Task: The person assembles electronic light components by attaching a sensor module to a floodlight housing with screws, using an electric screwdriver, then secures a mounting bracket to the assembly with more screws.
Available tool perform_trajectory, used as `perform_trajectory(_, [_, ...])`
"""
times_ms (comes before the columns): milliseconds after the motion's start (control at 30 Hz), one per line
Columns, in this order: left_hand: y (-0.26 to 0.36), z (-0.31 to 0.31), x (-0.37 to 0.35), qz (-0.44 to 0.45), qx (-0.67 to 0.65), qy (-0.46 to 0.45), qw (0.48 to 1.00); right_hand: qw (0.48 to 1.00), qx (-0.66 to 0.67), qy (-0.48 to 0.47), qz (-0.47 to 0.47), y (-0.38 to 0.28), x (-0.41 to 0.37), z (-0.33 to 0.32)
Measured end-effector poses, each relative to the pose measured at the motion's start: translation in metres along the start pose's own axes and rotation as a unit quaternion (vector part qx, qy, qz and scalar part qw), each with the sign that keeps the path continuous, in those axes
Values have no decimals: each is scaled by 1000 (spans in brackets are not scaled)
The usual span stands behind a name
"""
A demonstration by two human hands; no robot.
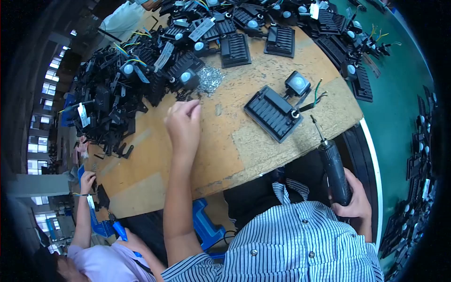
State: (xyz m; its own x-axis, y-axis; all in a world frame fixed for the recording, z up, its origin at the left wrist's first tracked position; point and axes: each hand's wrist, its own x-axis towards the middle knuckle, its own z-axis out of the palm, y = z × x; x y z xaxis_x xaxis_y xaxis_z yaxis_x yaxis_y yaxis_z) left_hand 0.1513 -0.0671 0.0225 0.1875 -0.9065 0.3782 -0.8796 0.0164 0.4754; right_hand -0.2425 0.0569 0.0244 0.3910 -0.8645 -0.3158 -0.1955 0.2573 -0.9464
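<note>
My left hand point(183, 124) is above the wooden table, its fingers pinched together; whatever may be between them is too small to make out. Just beyond it are a scatter of small dark parts point(190, 97) and a pile of shiny screws point(210, 80). In my right hand point(358, 199) is a black electric screwdriver point(334, 169), its bit pointing up toward the table's near edge. Left of the bit, a black floodlight point(273, 113) lies ribbed back up, with a white-domed sensor point(298, 83) and loose wires point(318, 94) attached.
Black brackets point(101, 101) are heaped on the left of the table point(218, 160). Several more floodlights point(235, 49) stand along the far side. At lower left, a co-worker's hand point(133, 242) holds a blue tool point(120, 230). A blue stool point(205, 225) is under the table.
</note>
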Motion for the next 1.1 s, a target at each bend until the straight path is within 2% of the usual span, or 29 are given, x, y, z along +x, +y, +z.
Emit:
perform_trajectory(133, [-2, 16, 1, 32, 149, 2, 988, 1000, 16, 17, 21, 2, -4, 0])
perform_trajectory(267, [-9, 21, 5, 52, 142, -2, 988, 999, 26, 21, 9, 7, -6, -2])
perform_trajectory(467, [-1, 20, 14, 111, 204, -30, 972, 998, -38, -48, -26, 10, -5, -11])
perform_trajectory(567, [17, 39, 7, 8, -59, -6, 998, 997, -41, -58, -10, 16, -7, -11])
perform_trajectory(600, [12, 54, 4, -24, -183, -12, 983, 997, -41, -62, -4, 18, -9, -11])
perform_trajectory(700, [64, 80, -14, -39, -352, -50, 934, 996, -42, -73, 8, 21, -12, -10])
perform_trajectory(800, [83, 92, -29, 142, -129, -43, 981, 995, -59, -83, 24, 19, -15, -12])
perform_trajectory(900, [98, 84, -41, 149, -81, -56, 984, 992, -84, -87, 18, 20, -18, -14])
perform_trajectory(1100, [99, 84, -47, 159, -95, -36, 982, 993, -66, -96, 10, 28, -20, -14])
